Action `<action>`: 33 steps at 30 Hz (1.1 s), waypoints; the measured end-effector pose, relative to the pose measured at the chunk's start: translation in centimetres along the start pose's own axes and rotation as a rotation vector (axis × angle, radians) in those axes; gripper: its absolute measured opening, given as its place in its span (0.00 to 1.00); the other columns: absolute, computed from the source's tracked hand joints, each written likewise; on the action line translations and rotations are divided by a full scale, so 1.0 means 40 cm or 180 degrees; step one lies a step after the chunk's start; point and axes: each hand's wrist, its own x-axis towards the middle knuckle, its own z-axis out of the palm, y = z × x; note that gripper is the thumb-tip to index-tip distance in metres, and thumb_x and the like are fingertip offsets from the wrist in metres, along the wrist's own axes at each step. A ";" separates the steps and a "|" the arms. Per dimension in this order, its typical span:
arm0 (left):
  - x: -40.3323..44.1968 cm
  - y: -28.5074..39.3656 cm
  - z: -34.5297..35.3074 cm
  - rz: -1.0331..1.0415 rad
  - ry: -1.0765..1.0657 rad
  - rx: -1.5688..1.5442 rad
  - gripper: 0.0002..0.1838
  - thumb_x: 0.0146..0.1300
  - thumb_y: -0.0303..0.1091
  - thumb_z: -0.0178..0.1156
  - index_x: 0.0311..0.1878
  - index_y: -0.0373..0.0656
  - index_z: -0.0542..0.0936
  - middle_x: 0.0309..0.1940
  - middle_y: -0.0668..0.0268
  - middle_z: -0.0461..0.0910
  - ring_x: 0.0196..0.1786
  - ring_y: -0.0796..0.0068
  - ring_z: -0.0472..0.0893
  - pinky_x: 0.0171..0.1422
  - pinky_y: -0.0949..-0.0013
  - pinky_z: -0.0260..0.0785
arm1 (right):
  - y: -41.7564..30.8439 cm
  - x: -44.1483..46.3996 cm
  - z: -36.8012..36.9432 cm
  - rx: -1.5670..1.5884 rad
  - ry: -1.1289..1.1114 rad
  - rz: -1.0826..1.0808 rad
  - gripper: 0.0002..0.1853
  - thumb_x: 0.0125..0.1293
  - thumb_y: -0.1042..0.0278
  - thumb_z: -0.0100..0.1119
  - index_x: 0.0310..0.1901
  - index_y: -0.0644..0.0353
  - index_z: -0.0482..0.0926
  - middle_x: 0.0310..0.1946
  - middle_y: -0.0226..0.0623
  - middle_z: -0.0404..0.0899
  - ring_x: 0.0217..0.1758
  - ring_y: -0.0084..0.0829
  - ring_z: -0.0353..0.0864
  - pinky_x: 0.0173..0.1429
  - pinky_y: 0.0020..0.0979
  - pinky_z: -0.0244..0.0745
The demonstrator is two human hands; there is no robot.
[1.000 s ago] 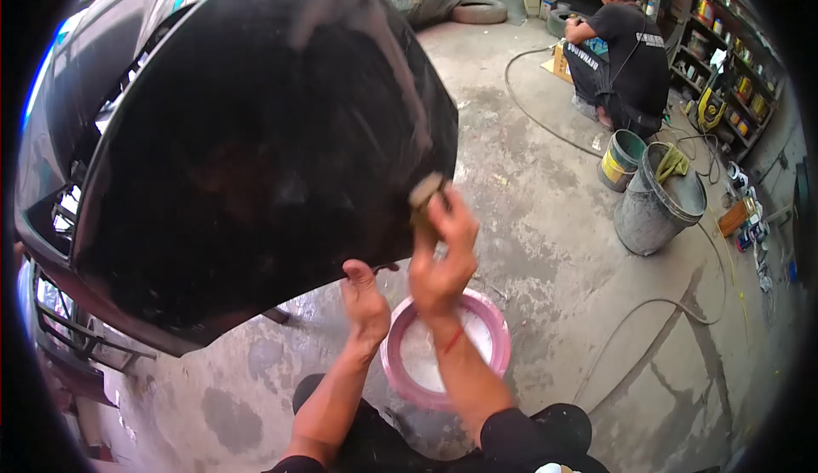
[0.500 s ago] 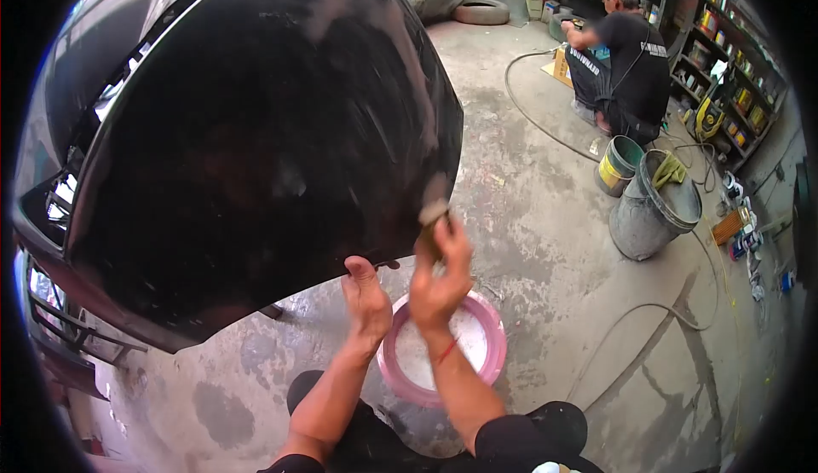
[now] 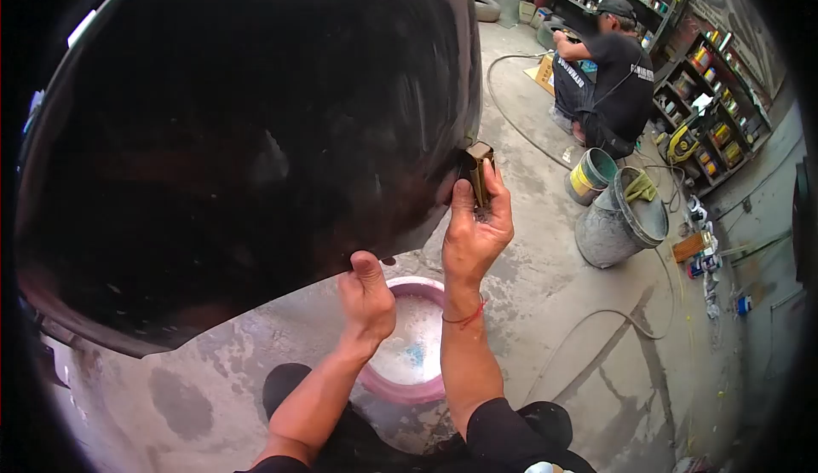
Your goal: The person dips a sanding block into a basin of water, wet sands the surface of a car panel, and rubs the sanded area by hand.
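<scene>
A large black car panel (image 3: pixel 230 149) fills the left and upper middle of the view, with dull and scuffed patches near its right side. My right hand (image 3: pixel 477 234) grips a small block wrapped in dark sheet (image 3: pixel 479 170) between thumb and fingers, at the panel's right edge. My left hand (image 3: pixel 369 298) is at the panel's lower edge, thumb up on the near side; its other fingers are mostly hidden. Below the hands, a pink basin (image 3: pixel 405 392) holds whitish liquid, partly covered by my right forearm.
Another person (image 3: pixel 609 77) squats at the upper right, near shelves of cans (image 3: pixel 716 115). A grey bucket (image 3: pixel 605 234) with a yellowish cloth and a smaller green bucket (image 3: pixel 588 175) stand on the floor. A hose (image 3: pixel 562 337) curves across the concrete. A tyre (image 3: pixel 486 8) lies behind.
My right hand has moved up and right with the block, to the panel's edge. The view has shifted, so the panel appears larger. My left hand stays at the lower edge.
</scene>
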 end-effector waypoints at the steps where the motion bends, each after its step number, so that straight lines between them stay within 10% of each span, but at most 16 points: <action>1: 0.005 0.002 0.000 -0.0002 0.0026 0.0145 0.43 0.75 0.70 0.34 0.47 0.33 0.79 0.44 0.62 0.81 0.46 0.70 0.77 0.51 0.65 0.68 | 0.003 -0.027 -0.001 -0.0030 -0.0023 -0.0029 0.19 0.66 0.79 0.65 0.59 0.68 0.79 0.58 0.49 0.80 0.62 0.39 0.80 0.66 0.35 0.73; 7: 0.019 0.001 0.038 0.0495 0.0452 -0.0136 0.43 0.74 0.71 0.34 0.42 0.33 0.77 0.35 0.64 0.77 0.41 0.72 0.71 0.46 0.63 0.66 | -0.007 -0.115 -0.002 -0.1272 0.0137 -0.0407 0.21 0.67 0.78 0.65 0.61 0.67 0.77 0.60 0.50 0.79 0.65 0.40 0.78 0.66 0.37 0.72; 9: -0.011 -0.044 -0.005 -0.0125 -0.0248 -0.0079 0.40 0.75 0.66 0.40 0.60 0.31 0.75 0.53 0.56 0.79 0.56 0.62 0.76 0.65 0.63 0.65 | -0.044 -0.014 0.019 0.0223 -0.0044 0.0351 0.20 0.68 0.78 0.65 0.61 0.68 0.78 0.58 0.47 0.82 0.58 0.35 0.80 0.63 0.34 0.72; 11: -0.002 -0.046 0.012 0.0195 0.0529 0.0322 0.43 0.75 0.70 0.32 0.35 0.32 0.72 0.28 0.67 0.67 0.36 0.74 0.65 0.38 0.59 0.60 | -0.025 -0.064 0.006 -0.1040 -0.0010 -0.0391 0.20 0.68 0.78 0.65 0.61 0.68 0.78 0.60 0.49 0.80 0.61 0.38 0.79 0.66 0.36 0.72; 15: -0.012 -0.074 0.005 -0.0017 0.0437 0.0496 0.43 0.75 0.69 0.31 0.32 0.31 0.69 0.26 0.69 0.65 0.34 0.75 0.64 0.34 0.59 0.57 | 0.020 -0.120 -0.020 -0.1096 0.0052 -0.0696 0.21 0.67 0.79 0.65 0.61 0.68 0.78 0.63 0.51 0.78 0.67 0.41 0.77 0.69 0.38 0.70; 17: -0.013 -0.034 0.001 -0.0040 -0.0131 -0.0069 0.43 0.74 0.68 0.40 0.62 0.29 0.73 0.56 0.54 0.77 0.59 0.58 0.75 0.69 0.61 0.61 | -0.061 -0.001 0.000 -0.0352 -0.0136 0.0537 0.23 0.66 0.81 0.66 0.62 0.66 0.78 0.62 0.49 0.78 0.66 0.39 0.78 0.67 0.37 0.72; 18: -0.014 -0.033 0.001 -0.0026 -0.0142 -0.0051 0.43 0.74 0.68 0.40 0.62 0.29 0.73 0.56 0.54 0.77 0.59 0.58 0.75 0.69 0.61 0.61 | -0.025 0.018 -0.003 0.0083 -0.0244 0.0315 0.22 0.65 0.82 0.65 0.61 0.63 0.78 0.61 0.48 0.79 0.65 0.39 0.79 0.66 0.36 0.74; 20: -0.003 -0.030 -0.001 0.0096 0.0327 0.0360 0.42 0.75 0.70 0.32 0.31 0.32 0.71 0.26 0.70 0.66 0.34 0.76 0.64 0.35 0.62 0.58 | 0.033 -0.049 -0.027 -0.0535 -0.0196 -0.0415 0.21 0.65 0.82 0.64 0.60 0.61 0.78 0.61 0.48 0.79 0.65 0.41 0.79 0.66 0.36 0.74; 33: 0.017 -0.033 0.027 0.0493 0.0515 -0.0273 0.42 0.75 0.70 0.33 0.53 0.36 0.77 0.46 0.64 0.80 0.44 0.72 0.78 0.47 0.68 0.70 | 0.077 -0.132 -0.071 -0.0867 -0.0386 -0.0959 0.25 0.60 0.88 0.64 0.58 0.55 0.78 0.64 0.47 0.76 0.60 0.46 0.81 0.61 0.38 0.78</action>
